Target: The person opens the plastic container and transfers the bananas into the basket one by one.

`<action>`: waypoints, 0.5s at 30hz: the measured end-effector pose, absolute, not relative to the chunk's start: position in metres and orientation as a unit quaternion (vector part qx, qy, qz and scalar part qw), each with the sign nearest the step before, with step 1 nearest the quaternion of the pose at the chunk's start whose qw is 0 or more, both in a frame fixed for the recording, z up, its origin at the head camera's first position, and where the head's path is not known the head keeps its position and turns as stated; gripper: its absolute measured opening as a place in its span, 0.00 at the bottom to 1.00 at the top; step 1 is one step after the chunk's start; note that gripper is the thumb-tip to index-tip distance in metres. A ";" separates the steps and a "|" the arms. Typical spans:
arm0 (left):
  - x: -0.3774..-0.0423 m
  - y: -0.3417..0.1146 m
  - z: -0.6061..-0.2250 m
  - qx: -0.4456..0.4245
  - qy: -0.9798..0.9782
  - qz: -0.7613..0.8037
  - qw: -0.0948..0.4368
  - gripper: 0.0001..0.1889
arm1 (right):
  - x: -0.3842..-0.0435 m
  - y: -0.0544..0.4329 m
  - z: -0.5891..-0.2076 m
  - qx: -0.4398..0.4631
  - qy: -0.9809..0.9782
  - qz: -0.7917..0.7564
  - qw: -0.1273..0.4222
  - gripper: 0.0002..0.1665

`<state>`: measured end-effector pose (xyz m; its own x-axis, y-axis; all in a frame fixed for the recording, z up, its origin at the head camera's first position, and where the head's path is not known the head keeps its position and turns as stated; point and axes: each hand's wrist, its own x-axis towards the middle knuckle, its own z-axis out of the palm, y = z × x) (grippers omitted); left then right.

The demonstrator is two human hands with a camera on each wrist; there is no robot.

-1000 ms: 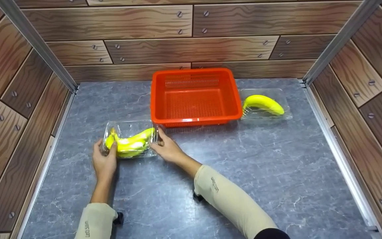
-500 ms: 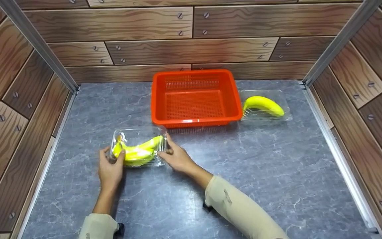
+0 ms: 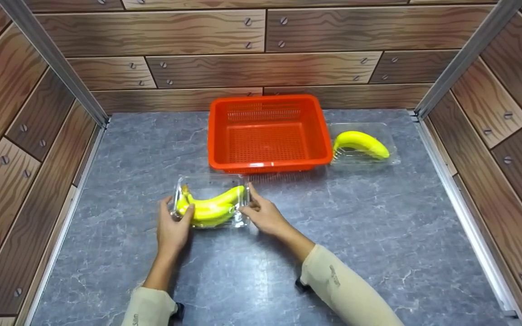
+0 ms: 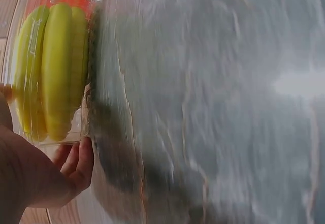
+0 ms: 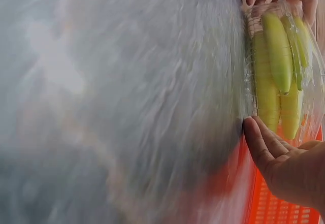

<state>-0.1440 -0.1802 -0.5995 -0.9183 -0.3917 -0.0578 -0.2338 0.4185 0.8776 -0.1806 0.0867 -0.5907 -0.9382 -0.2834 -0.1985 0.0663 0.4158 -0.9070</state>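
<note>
1. Tabletop (image 3: 379,213): a grey surface with pale veining. Clock positions were read from the head view.
2. Basket (image 3: 263,165): orange-red, perforated and wide-mouthed, it stood upright toward 12 o'clock on the tabletop.
3. Held container (image 3: 215,182): a clear, glossy box, it lay at 7 o'clock from the basket, near the basket's front rim. Its long axis ran roughly from 9 to 3 o'clock; its walls were ridged, and glare broke across its surface. Whether its base touched the tabletop could not be told.
4. Second container (image 3: 379,128): also clear, it sat just beside the basket at 3 o'clock.
5. Bunch of bananas (image 3: 209,209): bright yellow in the head view, greener in the wrist views. Several curved fruits lay side by side within the held container, the brownish stem at 10 o'clock and one tip toward 2 o'clock.
6. Left hand (image 3: 172,231): partly open, it grasped the held container's 9 o'clock end, thumb on the near side and fingers curled against the end wall.
7. Right hand (image 3: 268,217): opened about as far, it gripped the 3 o'clock end between thumb and fingers.
8. Single banana (image 3: 363,140): yellow and arched, it lay in the second container, one end toward 4 o'clock.
</note>
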 end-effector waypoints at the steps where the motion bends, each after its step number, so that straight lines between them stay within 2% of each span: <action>1: -0.145 -0.177 -0.600 0.183 -0.838 -0.509 0.078 0.37 | -0.180 0.090 -0.591 -0.063 0.826 -0.536 0.162 0.53; 10: -0.149 -0.147 -0.605 0.146 -0.816 -0.546 0.122 0.35 | -0.181 0.117 -0.592 -0.030 0.833 -0.532 0.147 0.51; 15: -0.150 -0.131 -0.608 0.140 -0.808 -0.559 0.122 0.35 | -0.182 0.132 -0.592 -0.017 0.821 -0.551 0.147 0.51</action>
